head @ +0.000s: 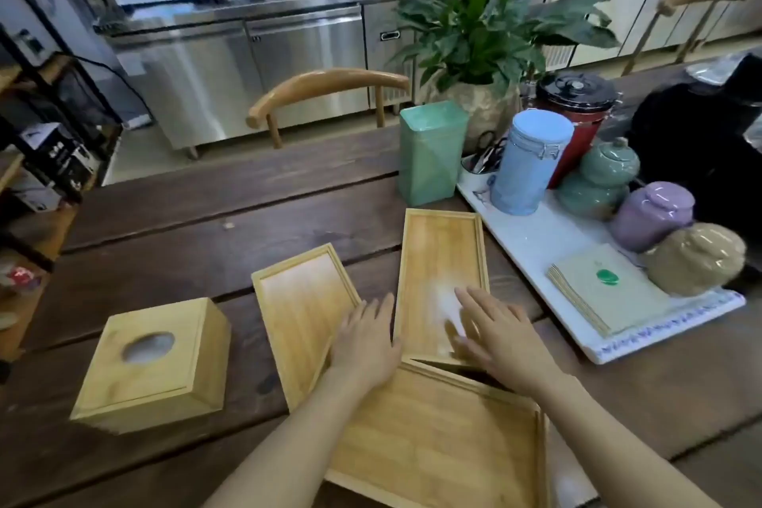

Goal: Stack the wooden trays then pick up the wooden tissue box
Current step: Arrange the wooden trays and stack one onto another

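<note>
Three light wooden trays lie on the dark wooden table (185, 243). The long narrow tray (439, 256) points away from me at the centre right. A smaller tray (299, 301) lies tilted to its left. The largest tray (437, 437) sits nearest me, under both forearms. My left hand (365, 342) hovers flat over the gap between the smaller and narrow trays, fingers apart, holding nothing. My right hand (499, 338) is spread over the near end of the narrow tray, also holding nothing. The wooden tissue box (154, 363), with an oval hole on top, stands at the left.
A white tray (532, 243) at the right carries a blue canister (527, 165), green, purple and tan jars and a stack of napkins (606, 289). A green box (431, 153) and a potted plant (482, 54) stand behind. A wooden chair (325, 89) is across the table.
</note>
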Demonstrator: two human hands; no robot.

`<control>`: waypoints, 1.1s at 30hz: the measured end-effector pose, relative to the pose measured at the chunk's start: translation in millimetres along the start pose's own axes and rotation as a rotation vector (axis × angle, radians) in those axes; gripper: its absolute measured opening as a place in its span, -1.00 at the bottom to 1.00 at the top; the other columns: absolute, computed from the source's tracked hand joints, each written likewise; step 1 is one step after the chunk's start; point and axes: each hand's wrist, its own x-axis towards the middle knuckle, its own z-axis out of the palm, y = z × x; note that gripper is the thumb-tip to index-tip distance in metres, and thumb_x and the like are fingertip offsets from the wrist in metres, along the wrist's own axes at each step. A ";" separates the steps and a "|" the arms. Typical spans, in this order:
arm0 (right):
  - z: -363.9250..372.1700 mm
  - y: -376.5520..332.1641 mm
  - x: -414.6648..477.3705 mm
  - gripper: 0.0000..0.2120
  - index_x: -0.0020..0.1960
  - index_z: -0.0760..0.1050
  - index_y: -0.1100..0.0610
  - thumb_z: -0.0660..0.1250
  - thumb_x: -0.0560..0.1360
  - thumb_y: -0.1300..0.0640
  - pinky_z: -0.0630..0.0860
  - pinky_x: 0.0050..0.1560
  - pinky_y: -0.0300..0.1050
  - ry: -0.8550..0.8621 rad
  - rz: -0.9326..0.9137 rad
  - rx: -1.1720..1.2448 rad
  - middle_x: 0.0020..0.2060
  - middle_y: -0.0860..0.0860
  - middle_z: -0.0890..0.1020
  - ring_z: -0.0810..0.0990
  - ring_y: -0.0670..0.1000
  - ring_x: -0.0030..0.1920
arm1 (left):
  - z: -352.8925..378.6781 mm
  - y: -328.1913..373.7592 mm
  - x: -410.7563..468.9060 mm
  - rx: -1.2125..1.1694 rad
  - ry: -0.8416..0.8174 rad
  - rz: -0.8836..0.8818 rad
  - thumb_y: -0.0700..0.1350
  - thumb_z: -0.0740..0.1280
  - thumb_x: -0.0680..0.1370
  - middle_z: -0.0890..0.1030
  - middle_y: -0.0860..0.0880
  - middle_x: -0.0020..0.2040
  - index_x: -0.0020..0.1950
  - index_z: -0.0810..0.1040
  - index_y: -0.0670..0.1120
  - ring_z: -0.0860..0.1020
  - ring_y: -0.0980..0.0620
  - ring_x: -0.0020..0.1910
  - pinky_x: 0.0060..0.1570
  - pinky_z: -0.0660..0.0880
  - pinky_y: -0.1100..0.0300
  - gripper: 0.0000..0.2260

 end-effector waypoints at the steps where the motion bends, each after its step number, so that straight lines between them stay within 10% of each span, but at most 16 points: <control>1: 2.3 3.2 -2.1 -0.37 0.48 0.04 -0.04 0.07 0.49 -0.23 0.19 0.36 -0.04 -0.085 -0.019 0.041 0.47 -0.05 0.23 0.26 0.00 0.43 | 1.9 1.4 0.0 -0.005 -0.006 -0.008 0.06 0.10 0.60 0.19 -0.06 0.54 0.55 -0.01 -0.06 0.04 -0.06 0.53 0.48 -0.02 0.03 -0.43; 11: 4.3 23.3 -5.5 -0.18 0.47 0.10 -0.01 -0.16 0.35 -0.43 -0.10 0.42 -0.14 -0.202 -0.188 -0.001 0.50 -0.10 0.15 0.09 -0.11 0.48 | 15.4 28.0 0.6 -0.004 0.034 -0.001 0.02 0.13 0.60 0.32 -0.08 0.48 0.51 0.14 -0.08 0.23 0.00 0.47 0.49 -0.07 0.03 -0.50; 20: -22.0 67.9 5.4 -0.38 0.13 0.53 0.01 0.28 0.17 -0.30 0.36 0.15 -0.12 -0.247 -0.126 -0.161 0.12 -0.10 0.66 0.65 -0.15 0.02 | 23.7 57.1 0.7 -0.043 -0.019 0.122 0.07 0.09 0.62 0.26 -0.12 0.51 0.50 0.20 -0.05 0.18 -0.06 0.49 0.46 0.06 0.04 -0.53; 33: -23.2 103.3 0.3 -0.36 0.38 0.32 0.02 0.17 0.39 -0.27 0.27 0.32 -0.01 -0.157 -0.099 -0.130 0.42 -0.07 0.37 0.38 -0.07 0.37 | 39.1 84.0 14.6 -0.053 -0.103 0.127 0.21 0.07 0.58 -0.02 -0.18 0.57 0.54 0.01 -0.01 -0.06 -0.09 0.55 0.48 -0.04 0.04 -0.40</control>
